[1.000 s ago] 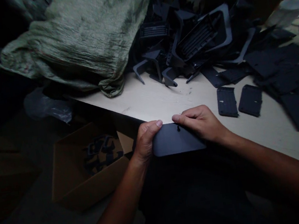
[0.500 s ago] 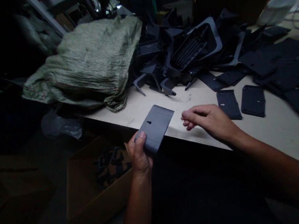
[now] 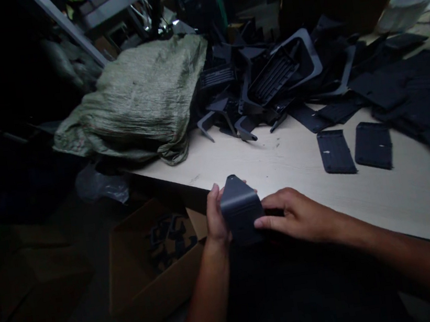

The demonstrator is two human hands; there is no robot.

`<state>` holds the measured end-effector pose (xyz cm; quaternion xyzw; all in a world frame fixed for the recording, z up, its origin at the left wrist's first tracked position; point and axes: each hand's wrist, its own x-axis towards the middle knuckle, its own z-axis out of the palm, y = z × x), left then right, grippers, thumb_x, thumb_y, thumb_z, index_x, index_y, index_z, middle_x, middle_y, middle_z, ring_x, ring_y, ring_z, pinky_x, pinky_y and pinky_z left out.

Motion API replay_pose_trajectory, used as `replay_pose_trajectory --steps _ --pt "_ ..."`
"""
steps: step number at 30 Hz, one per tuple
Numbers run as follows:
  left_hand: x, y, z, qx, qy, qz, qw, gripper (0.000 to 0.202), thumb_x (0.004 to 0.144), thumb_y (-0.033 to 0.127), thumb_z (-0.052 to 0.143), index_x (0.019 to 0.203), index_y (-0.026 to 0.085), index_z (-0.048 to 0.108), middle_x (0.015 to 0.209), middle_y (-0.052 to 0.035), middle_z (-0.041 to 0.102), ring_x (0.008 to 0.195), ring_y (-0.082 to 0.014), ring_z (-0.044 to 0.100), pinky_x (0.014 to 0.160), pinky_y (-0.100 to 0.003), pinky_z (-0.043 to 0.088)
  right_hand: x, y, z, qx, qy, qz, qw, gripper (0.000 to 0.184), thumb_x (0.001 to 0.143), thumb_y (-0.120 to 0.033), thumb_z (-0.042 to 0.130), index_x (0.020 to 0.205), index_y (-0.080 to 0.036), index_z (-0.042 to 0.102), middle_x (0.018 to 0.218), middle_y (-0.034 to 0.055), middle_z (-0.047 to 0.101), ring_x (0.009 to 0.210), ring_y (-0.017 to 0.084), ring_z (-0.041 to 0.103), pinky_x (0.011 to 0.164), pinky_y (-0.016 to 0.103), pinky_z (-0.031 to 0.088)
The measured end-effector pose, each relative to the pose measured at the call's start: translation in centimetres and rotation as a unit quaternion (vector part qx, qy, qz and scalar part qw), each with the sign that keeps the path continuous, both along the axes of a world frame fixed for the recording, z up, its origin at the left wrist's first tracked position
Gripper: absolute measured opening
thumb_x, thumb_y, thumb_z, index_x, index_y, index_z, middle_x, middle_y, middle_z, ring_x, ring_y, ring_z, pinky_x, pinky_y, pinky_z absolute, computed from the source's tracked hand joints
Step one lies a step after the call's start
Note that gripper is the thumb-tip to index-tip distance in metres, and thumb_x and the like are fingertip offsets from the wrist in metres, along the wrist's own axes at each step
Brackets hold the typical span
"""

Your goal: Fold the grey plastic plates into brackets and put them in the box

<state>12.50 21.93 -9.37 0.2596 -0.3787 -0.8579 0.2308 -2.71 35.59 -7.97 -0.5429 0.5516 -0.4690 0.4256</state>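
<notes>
A flat dark grey plastic plate (image 3: 240,211) with rounded corners is held upright at the near edge of the pale table (image 3: 279,166). My left hand (image 3: 216,216) grips its left side, thumb along the edge. From the right, my right hand (image 3: 296,219) closes its fingers on the plate's lower right edge. Both hands hover just in front of the table edge.
A cardboard box (image 3: 154,274) with dark plastic pieces stands on the floor to the left. A green woven sack (image 3: 139,102) lies at the table's back left. A heap of black plastic parts (image 3: 279,76) fills the back; two flat plates (image 3: 356,149) lie to the right.
The plate was held in my left hand alone, tilted over the table edge. It has turned upright and come nearer, and my right hand has come back onto it.
</notes>
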Motion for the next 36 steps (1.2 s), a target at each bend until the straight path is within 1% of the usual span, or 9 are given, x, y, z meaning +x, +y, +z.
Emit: replay_pose_trajectory --steps 3,5,8,13,18,24,27,31,36 --pt "-0.9 -0.1 0.5 0.063 0.006 -0.058 0.996 0.05 0.09 0.054 0.06 0.111 0.01 0.071 0.095 -0.0182 0.079 0.09 -0.0315 0.075 0.084 -0.042 0.058 0.2 0.2 -0.2 -0.002 0.056 0.038 0.998 0.024 0.098 -0.039 0.069 0.09 -0.017 0.076 0.081 0.0018 0.07 0.069 0.016 0.06 0.064 0.026 0.042" --pt "-1.4 0.5 0.7 0.073 0.015 -0.033 0.997 0.03 0.088 0.041 0.062 0.101 0.014 0.069 0.086 -0.015 0.079 0.084 -0.0282 0.075 0.084 -0.04 0.057 0.6 0.2 -0.5 0.01 -0.011 0.015 1.0 0.031 0.102 -0.044 0.064 0.093 -0.016 0.075 0.088 0.0034 0.07 0.079 0.019 0.063 0.07 0.027 0.046" --pt "-2.0 2.0 0.9 0.02 0.023 0.047 0.998 0.013 0.087 0.032 0.058 0.087 0.019 0.062 0.075 -0.0107 0.077 0.083 -0.0265 0.074 0.091 -0.042 0.055 1.8 0.2 -1.3 -0.006 -0.1 -0.051 0.994 0.036 0.104 -0.05 0.06 0.099 -0.016 0.074 0.103 0.0059 0.071 0.099 0.024 0.064 0.088 0.031 0.049" --pt "-2.2 3.1 1.0 -0.073 -0.001 0.102 0.992 0.014 0.089 0.034 0.056 0.087 0.02 0.061 0.074 -0.0088 0.078 0.084 -0.0284 0.075 0.091 -0.044 0.055 3.5 0.0 -2.4 -0.066 -0.156 -0.108 0.98 0.038 0.104 -0.05 0.061 0.123 -0.018 0.072 0.125 0.0074 0.07 0.12 0.027 0.061 0.109 0.036 0.044" --pt "-1.9 2.8 1.3 -0.085 0.011 0.099 0.991 0.016 0.088 0.034 0.056 0.086 0.02 0.061 0.073 -0.0101 0.078 0.079 -0.0278 0.075 0.087 -0.043 0.056 3.6 0.1 -2.4 -0.049 -0.134 -0.117 0.983 0.04 0.1 -0.05 0.07 0.124 -0.02 0.073 0.127 0.007 0.072 0.126 0.029 0.062 0.116 0.04 0.042" --pt "-1.9 3.5 1.4 -0.103 0.01 0.137 0.985 0.014 0.091 0.032 0.054 0.087 0.02 0.061 0.072 -0.0093 0.078 0.087 -0.0296 0.077 0.089 -0.043 0.057 4.6 -0.2 -2.6 -0.081 -0.068 -0.157 0.982 0.071 0.081 -0.045 0.091 0.142 -0.021 0.062 0.141 0.0077 0.065 0.134 0.028 0.057 0.119 0.038 0.04" --pt "-2.0 2.9 1.3 -0.037 -0.012 0.152 0.988 0.015 0.087 0.034 0.057 0.086 0.02 0.062 0.071 -0.0087 0.077 0.085 -0.0292 0.076 0.087 -0.042 0.057 4.1 -0.6 -2.5 -0.065 -0.074 -0.135 0.986 0.067 0.085 -0.046 0.088 0.142 -0.022 0.062 0.14 0.0063 0.065 0.132 0.026 0.058 0.115 0.035 0.042" --pt "-1.8 1.3 0.6 0.134 0.019 0.154 0.979 0.013 0.08 0.033 0.061 0.081 0.02 0.062 0.071 -0.0058 0.075 0.079 -0.0263 0.075 0.088 -0.042 0.058 1.9 -0.8 -2.1 0.039 -0.132 -0.041 0.99 0.037 0.1 -0.053 0.068 0.112 -0.019 0.074 0.105 0.0044 0.072 0.097 0.021 0.066 0.087 0.03 0.051" --pt "-1.6 0.8 -1.2 0.223 -0.013 0.147 0.963 0.013 0.08 0.031 0.062 0.08 0.018 0.065 0.076 -0.0072 0.075 0.075 -0.0226 0.073 0.084 -0.037 0.057 0.9 -0.5 -2.6 0.101 -0.219 -0.033 0.97 0.046 0.096 -0.061 0.07 0.086 -0.016 0.071 0.075 0.0003 0.061 0.066 0.014 0.054 0.062 0.025 0.042"
